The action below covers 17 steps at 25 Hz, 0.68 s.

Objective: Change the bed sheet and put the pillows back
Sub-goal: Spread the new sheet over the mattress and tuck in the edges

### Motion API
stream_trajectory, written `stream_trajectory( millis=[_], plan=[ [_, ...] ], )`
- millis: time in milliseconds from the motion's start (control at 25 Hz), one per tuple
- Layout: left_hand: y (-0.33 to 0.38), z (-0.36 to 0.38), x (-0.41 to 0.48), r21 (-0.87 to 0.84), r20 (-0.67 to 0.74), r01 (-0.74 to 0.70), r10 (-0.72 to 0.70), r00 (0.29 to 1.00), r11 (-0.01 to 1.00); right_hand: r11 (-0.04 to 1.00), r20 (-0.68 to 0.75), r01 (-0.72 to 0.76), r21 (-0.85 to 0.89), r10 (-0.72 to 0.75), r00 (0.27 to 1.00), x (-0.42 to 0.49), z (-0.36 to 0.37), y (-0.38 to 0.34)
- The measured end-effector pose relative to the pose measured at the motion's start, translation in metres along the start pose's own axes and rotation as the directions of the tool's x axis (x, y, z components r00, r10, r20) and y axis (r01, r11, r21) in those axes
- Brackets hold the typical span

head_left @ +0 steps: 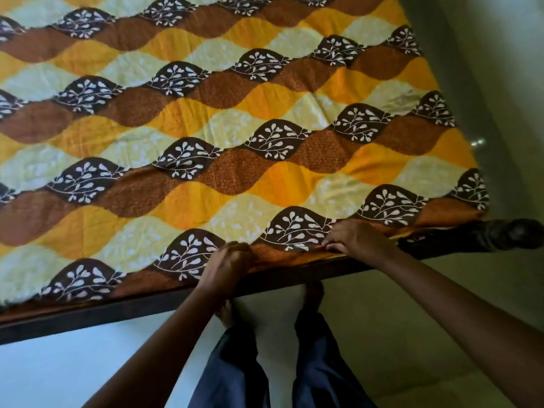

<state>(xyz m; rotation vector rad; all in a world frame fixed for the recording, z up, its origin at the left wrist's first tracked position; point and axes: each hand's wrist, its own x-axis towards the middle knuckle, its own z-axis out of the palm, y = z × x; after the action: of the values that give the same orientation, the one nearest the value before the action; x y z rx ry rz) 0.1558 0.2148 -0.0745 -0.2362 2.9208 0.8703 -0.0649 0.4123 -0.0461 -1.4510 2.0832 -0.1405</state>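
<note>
Two hands work the near edge of one bed sheet (235, 128), which lies spread across the whole bed, from the far side to the near rail. The left hand (226, 262) sits on the hem with its fingers curled over a small bunch of the cloth, just where the sheet meets the rail. The right hand (357, 240), to its right and a little farther along the same edge, has its fingers (335, 245) bent down and closed on the hem, knuckles up. A short stretch of the sheet between the two hands folds over the edge.

The sheet is soft, lightly creased cloth printed with wavy rows of leaf-shaped patches: orange, pale yellow, speckled rust brown, and dark brown bearing white sprigs. One dark wooden rail (88, 315) runs along the near side beneath it, smooth and straight, and ends on the right in one rounded, turned bedpost (512, 234). Below the rail, two bare feet (313, 293) stand on a pale, smooth floor (88, 363), under dark blue trousers (244, 375). A plain wall (500, 54) stands at the right of the bed.
</note>
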Motion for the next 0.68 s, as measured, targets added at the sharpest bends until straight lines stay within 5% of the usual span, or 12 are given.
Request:
stream_trajectory(
  millis=[200, 440, 560, 680],
  plan=[
    [0.011, 0.002, 0.003, -0.037, 0.179, 0.278, -0.267, 0.947, 0.960, 0.995, 0.205, -0.030, 0.092, 0.011, 0.979, 0.008, 0.002, 0.008],
    [0.038, -0.006, 0.013, -0.086, 0.459, 0.582, -0.487, 0.743, 0.808, 0.979, 0.518, -0.177, 0.103, 0.099, 0.849, 0.012, 0.001, 0.020],
    [0.046, -0.006, 0.018, 0.023, 0.524, 0.636, -0.551, 0.649, 0.771, 0.930, 0.532, -0.260, 0.261, 0.086, 0.842, 0.004, 0.004, 0.014],
    [0.050, -0.003, 0.008, 0.086, 0.269, 0.543, -0.544, 0.795, 0.836, 0.924, 0.273, -0.180, 0.337, 0.087, 0.958, -0.007, 0.006, 0.012]
  ],
)
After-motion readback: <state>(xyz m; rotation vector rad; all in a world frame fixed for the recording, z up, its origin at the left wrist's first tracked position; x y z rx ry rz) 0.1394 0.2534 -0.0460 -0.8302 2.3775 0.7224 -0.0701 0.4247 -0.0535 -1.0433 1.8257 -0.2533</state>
